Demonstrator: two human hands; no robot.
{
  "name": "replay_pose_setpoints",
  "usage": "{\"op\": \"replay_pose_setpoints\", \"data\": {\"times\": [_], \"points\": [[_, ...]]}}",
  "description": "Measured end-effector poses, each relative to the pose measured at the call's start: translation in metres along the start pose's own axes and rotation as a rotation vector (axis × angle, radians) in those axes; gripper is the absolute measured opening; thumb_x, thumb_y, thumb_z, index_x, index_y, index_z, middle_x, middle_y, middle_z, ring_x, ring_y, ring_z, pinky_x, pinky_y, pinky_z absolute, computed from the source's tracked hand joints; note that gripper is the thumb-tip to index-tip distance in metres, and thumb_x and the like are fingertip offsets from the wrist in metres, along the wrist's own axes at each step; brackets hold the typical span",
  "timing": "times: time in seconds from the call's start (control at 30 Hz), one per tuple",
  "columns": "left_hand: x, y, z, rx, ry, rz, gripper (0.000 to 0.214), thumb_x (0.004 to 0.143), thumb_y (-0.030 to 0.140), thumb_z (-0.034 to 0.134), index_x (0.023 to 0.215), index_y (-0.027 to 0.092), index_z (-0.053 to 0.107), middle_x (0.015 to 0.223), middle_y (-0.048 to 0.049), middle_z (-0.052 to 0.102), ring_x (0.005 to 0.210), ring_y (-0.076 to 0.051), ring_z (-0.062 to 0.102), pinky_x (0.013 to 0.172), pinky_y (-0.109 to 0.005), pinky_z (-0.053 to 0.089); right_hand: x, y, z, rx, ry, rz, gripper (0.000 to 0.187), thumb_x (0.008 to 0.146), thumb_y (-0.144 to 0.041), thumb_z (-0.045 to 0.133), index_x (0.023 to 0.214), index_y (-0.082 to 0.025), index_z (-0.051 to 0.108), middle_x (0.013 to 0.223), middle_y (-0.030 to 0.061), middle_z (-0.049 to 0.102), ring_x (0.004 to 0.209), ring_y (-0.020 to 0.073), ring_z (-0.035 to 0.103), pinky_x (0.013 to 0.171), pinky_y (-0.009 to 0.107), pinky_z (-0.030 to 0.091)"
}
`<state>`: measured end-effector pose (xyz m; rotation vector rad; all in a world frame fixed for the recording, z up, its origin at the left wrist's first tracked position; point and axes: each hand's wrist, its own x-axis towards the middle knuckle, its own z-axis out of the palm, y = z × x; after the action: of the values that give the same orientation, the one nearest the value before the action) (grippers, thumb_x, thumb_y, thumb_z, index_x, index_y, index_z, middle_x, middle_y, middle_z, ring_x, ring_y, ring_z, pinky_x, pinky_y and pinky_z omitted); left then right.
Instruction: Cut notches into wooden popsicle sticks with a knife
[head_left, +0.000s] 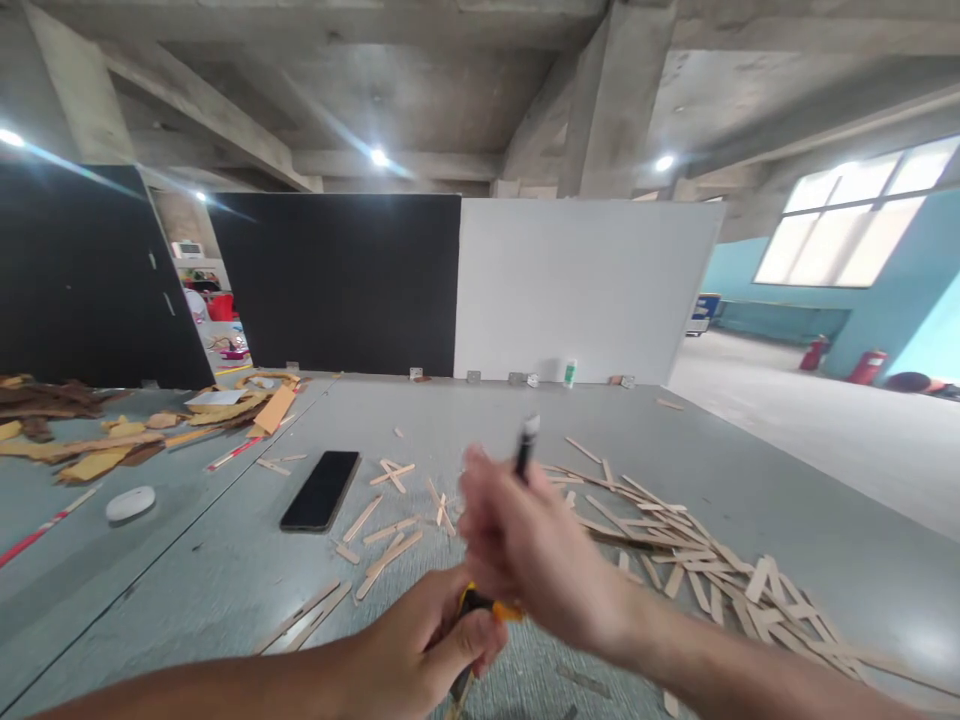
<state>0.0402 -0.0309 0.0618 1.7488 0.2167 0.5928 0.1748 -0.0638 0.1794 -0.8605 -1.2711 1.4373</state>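
Observation:
My left hand point(427, 650) is closed around a tool with a yellow and black handle point(480, 603) low in the middle of the view. Just above it, my right hand point(532, 550) is closed on a black pen-like stick with a pale tip point(526, 448) that points upward; this hand is slightly blurred. Both hands hover over a grey table top point(225, 580). Several thin wooden sticks point(675, 550) lie scattered under and to the right of the hands.
A black phone point(321, 490) lies flat left of the hands. A white round object point(130, 503) and cardboard scraps point(112, 435) sit further left. Black and white partition boards point(465, 285) stand behind the table. Red extinguishers point(866, 365) stand at the far right wall.

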Motion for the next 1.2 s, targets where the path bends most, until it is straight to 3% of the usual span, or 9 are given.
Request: {"op": "replay_pose_setpoints", "data": {"times": [0.33,0.63,0.77,0.9,1.1,1.2], "points": [[-0.003,-0.003,-0.004,0.024,-0.024,-0.019,0.055,0.102,0.072,0.043,0.089,0.019,0.051,0.077,0.0004,0.049,0.07,-0.013,0.044,0.067,-0.028,0.037,-0.008,-0.004,0.001,0.082,-0.035,-0.034,0.054,0.103,-0.047,0.054,0.058,-0.025,0.034,0.048,-0.0126,0.021,0.041,0.0066,0.011,0.038,0.022,0.012],[-0.004,0.001,-0.003,0.012,-0.06,-0.02,0.056,0.101,0.072,0.046,0.086,0.019,0.05,0.071,0.0028,0.045,0.063,-0.011,0.038,0.06,-0.026,0.031,-0.008,0.0,0.001,0.058,-0.046,-0.009,0.055,0.1,-0.05,0.059,0.057,-0.025,0.034,0.049,-0.0124,0.023,0.041,0.0064,0.012,0.037,0.023,0.011],[-0.003,-0.001,-0.004,-0.018,-0.033,-0.008,0.054,0.102,0.071,0.045,0.09,0.019,0.05,0.076,0.0014,0.047,0.068,-0.012,0.043,0.066,-0.027,0.037,-0.008,0.002,-0.002,0.099,-0.05,-0.014,0.054,0.104,-0.048,0.053,0.059,-0.025,0.032,0.05,-0.0125,0.02,0.042,0.0071,0.011,0.038,0.022,0.012],[-0.004,-0.002,-0.005,-0.04,-0.039,-0.006,0.054,0.102,0.07,0.047,0.089,0.018,0.051,0.077,0.001,0.048,0.069,-0.012,0.044,0.067,-0.027,0.038,-0.006,0.004,-0.006,0.095,-0.04,0.037,0.054,0.103,-0.044,0.055,0.058,-0.024,0.034,0.049,-0.0121,0.021,0.042,0.0072,0.01,0.038,0.023,0.01],[-0.005,0.001,-0.004,-0.063,-0.043,-0.035,0.053,0.101,0.07,0.05,0.091,0.018,0.051,0.076,0.0011,0.049,0.068,-0.012,0.045,0.065,-0.026,0.037,-0.008,-0.008,-0.001,0.118,-0.07,0.004,0.055,0.102,-0.046,0.058,0.058,-0.024,0.033,0.05,-0.0117,0.021,0.041,0.0066,0.011,0.038,0.023,0.011],[-0.005,0.002,-0.002,-0.072,-0.04,-0.049,0.051,0.101,0.069,0.05,0.093,0.018,0.051,0.076,0.0015,0.049,0.067,-0.011,0.045,0.065,-0.026,0.038,-0.008,-0.012,0.001,0.169,-0.024,-0.05,0.056,0.097,-0.049,0.064,0.057,-0.024,0.034,0.048,-0.0121,0.02,0.04,0.0064,0.011,0.037,0.023,0.01]]}}
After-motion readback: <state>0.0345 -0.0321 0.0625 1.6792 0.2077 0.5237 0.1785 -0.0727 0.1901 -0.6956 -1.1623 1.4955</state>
